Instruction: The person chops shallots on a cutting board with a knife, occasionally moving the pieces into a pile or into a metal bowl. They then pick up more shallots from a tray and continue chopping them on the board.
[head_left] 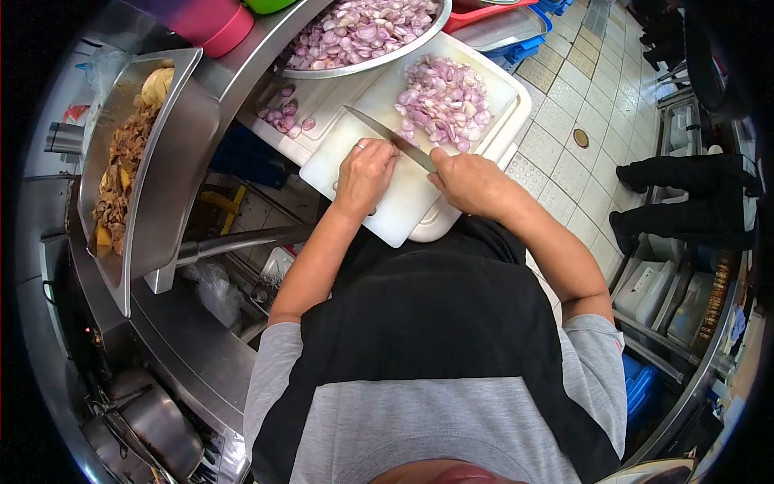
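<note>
My right hand point(472, 185) is wrapped round the handle of a kitchen knife point(379, 129), whose long blade points to the upper left over a white cutting board point(395, 214). My left hand point(367, 173) presses on the board just below the blade, fingers curled together. Whatever lies under those fingers is hidden from me. Beyond the blade, a heap of sliced shallots point(443, 101) covers the far right of the board. Several whole peeled shallots point(282, 117) lie to the left, on the white lid-like surface under the board.
A large metal bowl point(363, 73) full of sliced shallots stands at the back. On the left is a deep steel pan point(173, 153) of brown cooked food, near a pink container point(226, 32). A person in dark trousers point(685, 194) stands at the right by shelving.
</note>
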A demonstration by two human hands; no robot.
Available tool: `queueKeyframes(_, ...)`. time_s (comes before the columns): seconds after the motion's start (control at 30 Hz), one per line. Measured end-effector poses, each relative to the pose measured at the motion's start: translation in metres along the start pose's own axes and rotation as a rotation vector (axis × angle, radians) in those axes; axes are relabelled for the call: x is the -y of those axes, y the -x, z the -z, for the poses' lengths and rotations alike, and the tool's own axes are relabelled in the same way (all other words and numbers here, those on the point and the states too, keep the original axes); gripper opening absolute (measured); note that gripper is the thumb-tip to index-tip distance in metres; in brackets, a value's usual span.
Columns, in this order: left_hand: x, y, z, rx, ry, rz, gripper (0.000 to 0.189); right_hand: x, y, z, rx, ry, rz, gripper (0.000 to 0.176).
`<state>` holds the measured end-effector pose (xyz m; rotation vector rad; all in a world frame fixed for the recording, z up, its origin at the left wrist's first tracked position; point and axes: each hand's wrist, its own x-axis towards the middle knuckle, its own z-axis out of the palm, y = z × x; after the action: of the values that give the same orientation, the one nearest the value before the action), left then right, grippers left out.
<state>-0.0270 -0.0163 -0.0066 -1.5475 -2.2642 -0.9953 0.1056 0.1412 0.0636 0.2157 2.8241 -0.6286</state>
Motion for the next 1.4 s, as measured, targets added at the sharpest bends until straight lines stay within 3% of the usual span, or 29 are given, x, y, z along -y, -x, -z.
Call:
queueKeyframes(0.23,0.000,0.001,-0.001,0.002,-0.025,0.009,0.014,0.000,-0.007,-0.035,-0.133,-0.064,-0.033,0.028)
queueKeyframes(0.4,0.006,0.001,0.008,-0.025,0.026,0.015,0.013,-0.011,-0.020,-0.023,-0.113,-0.089,0.023,0.029)
queueKeyframes(0.53,0.049,-0.002,0.023,-0.121,0.036,0.164,0.010,-0.010,0.000,-0.010,-0.120,-0.141,0.000,0.029)
queueKeyframes(0.6,0.084,-0.017,0.041,-0.208,-0.126,0.203,0.010,-0.011,0.013,-0.017,-0.120,-0.147,0.004,0.029)
queueKeyframes(0.67,0.115,-0.034,0.053,-0.168,-0.160,0.525,0.016,-0.009,0.023,-0.025,-0.092,-0.148,0.034,0.027)
queueKeyframes(0.7,0.127,-0.046,0.058,-0.211,-0.153,0.542,0.016,-0.006,0.026,-0.027,-0.078,-0.132,0.042,0.026)
queueKeyframes(0.77,0.150,-0.066,0.067,0.235,-0.342,0.784,0.027,-0.001,0.028,-0.029,-0.005,-0.141,0.037,0.028)
queueKeyframes(0.87,0.178,-0.077,0.051,0.176,-0.125,0.907,0.035,-0.011,0.021,-0.027,-0.017,-0.137,0.007,0.030)
queueKeyframes(1.0,0.196,-0.079,0.039,0.269,-0.147,0.830,0.038,-0.042,0.007,-0.028,-0.115,-0.133,-0.126,0.030)
queueKeyframes(1.07,0.201,-0.074,0.031,0.119,-0.144,0.850,0.036,-0.025,0.012,-0.008,-0.061,-0.238,-0.228,0.031)
queueKeyframes(1.2,0.129,-0.076,0.058,0.233,-0.243,0.893,0.034,-0.042,0.011,-0.027,-0.179,-0.169,-0.147,0.029)
queueKeyframes(1.27,0.103,-0.060,0.049,0.130,-0.271,0.574,0.030,-0.044,0.009,-0.035,-0.236,-0.153,-0.129,0.028)
queueKeyframes(1.33,0.072,-0.032,0.018,-0.056,0.056,0.253,0.020,-0.043,0.009,-0.034,-0.193,-0.139,-0.161,0.028)
queueKeyframes(1.4,0.022,-0.014,0.007,-0.009,0.239,0.253,0.019,-0.043,0.006,-0.039,-0.226,-0.055,-0.128,0.029)
